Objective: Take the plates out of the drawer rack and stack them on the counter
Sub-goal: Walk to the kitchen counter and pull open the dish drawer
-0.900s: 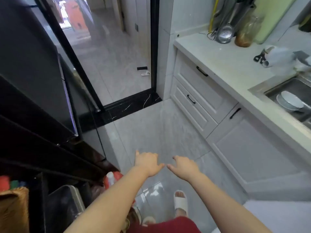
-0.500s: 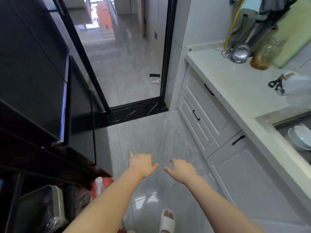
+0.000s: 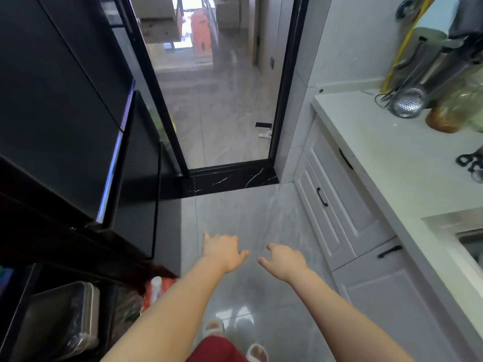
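My left hand [image 3: 222, 248] and my right hand [image 3: 283, 258] are stretched out side by side over the grey tiled floor, palms down, fingers loosely spread, holding nothing. To the right runs the white counter [image 3: 386, 152] above white drawers [image 3: 337, 205] with black handles, all closed. The steel sink [image 3: 460, 231] shows only its corner at the right edge. No plates and no drawer rack are in view.
A tall black fridge [image 3: 68, 113] fills the left side. Below it stand a lidded bin [image 3: 60, 322] and a red-capped bottle [image 3: 156, 283]. On the counter lie a strainer [image 3: 407, 103], a jar [image 3: 444, 118] and scissors [image 3: 470, 163]. A black-framed doorway [image 3: 230, 176] opens ahead.
The view has swung left and up, so the sink with its bowls has slid out at the right. Both hands stay out in front, empty.
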